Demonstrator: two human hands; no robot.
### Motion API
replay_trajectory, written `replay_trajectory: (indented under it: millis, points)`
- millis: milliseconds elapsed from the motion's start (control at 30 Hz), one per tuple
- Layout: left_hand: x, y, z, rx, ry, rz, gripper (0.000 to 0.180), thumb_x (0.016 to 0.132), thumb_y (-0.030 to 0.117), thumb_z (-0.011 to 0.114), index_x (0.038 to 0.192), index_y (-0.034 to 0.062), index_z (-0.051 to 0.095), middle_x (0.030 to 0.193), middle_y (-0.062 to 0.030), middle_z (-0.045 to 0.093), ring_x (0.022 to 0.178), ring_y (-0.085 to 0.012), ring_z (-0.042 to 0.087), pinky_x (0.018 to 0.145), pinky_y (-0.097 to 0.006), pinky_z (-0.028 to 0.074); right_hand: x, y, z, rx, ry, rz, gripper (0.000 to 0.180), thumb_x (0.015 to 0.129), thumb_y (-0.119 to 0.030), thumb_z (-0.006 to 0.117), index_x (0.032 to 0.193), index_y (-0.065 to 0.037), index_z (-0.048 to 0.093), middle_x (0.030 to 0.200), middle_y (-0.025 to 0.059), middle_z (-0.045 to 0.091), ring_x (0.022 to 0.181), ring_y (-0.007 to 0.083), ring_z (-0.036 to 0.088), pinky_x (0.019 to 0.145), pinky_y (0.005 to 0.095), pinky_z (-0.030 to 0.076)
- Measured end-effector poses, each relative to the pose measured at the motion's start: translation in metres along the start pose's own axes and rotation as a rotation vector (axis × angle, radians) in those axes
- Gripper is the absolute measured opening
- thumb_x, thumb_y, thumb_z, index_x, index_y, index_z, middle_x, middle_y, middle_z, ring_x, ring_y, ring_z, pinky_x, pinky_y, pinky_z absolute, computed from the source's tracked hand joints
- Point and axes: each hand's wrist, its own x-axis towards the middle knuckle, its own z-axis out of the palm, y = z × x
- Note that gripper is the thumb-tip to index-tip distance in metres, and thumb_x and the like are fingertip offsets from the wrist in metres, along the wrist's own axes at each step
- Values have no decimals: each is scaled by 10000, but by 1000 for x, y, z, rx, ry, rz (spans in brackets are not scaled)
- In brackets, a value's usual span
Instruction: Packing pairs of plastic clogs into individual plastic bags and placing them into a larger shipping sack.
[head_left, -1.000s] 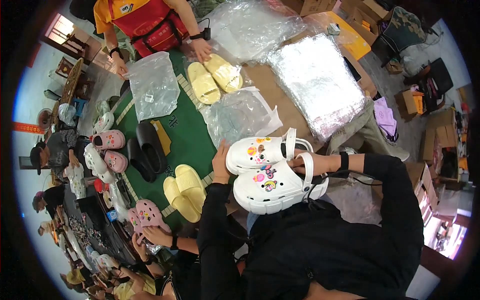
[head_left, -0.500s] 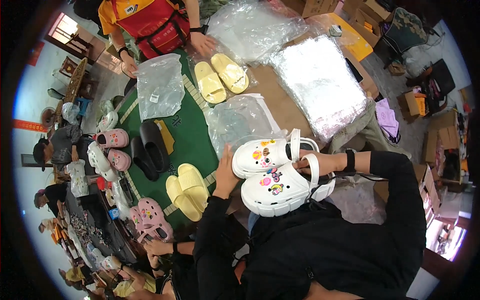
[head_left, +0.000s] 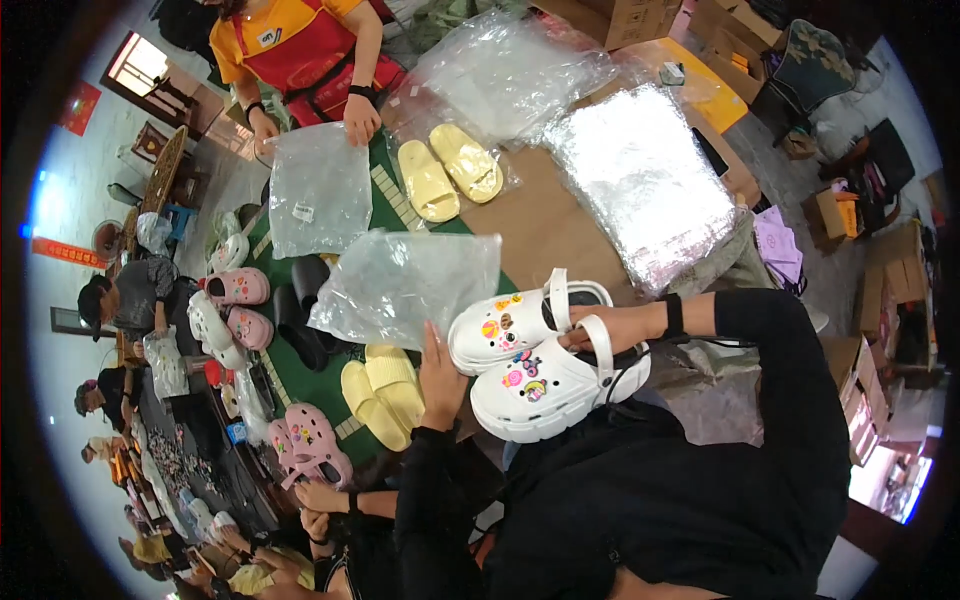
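Note:
A pair of white clogs (head_left: 535, 390) with colourful charms is in my right hand (head_left: 625, 328), its fingers closed at the heel openings by the straps. The toes point left. My left hand (head_left: 440, 380) is just beside the toes, its fingers at the near edge of a clear plastic bag (head_left: 410, 285) and seemingly pinching it; the thumb is hidden. The bag spreads over the green mat (head_left: 340, 385) and partly covers a pair of black slides (head_left: 295, 320). Close to my left wrist lies a pair of yellow slides (head_left: 385, 395).
Across the table a person in a red apron (head_left: 310, 55) holds another clear bag (head_left: 320, 190). Bagged yellow slides (head_left: 450, 170) and a shiny stack of plastic bags (head_left: 645, 180) lie beyond my hands. Pink clogs (head_left: 310, 445) are at the left, near a neighbour's hands (head_left: 320, 500).
The clear bag near my left hand has shifted left over the black slides. The white clogs have moved slightly left. The person opposite now has both hands on their bag.

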Motion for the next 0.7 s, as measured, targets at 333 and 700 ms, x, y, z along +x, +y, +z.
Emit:
replay_trajectory:
  millis: [333,700]
  points:
    - [-4,10,22,-154,-167,54,543,765,-13,464,1300,35,387,1410,-154,287,1102,-368,472,890,-396,423,7,56,13,65,110,207,385,831,-59,521,1215,-40,498,1202,175,512,1146,310,455,985,380,337]
    - [-32,25,25,46,68,-33,467,701,-39,486,1162,13,536,1355,-119,395,813,-290,533,726,-345,471,22,76,53,112,403,242,360,773,17,493,1130,6,540,1072,214,557,1028,349,516,898,391,393]
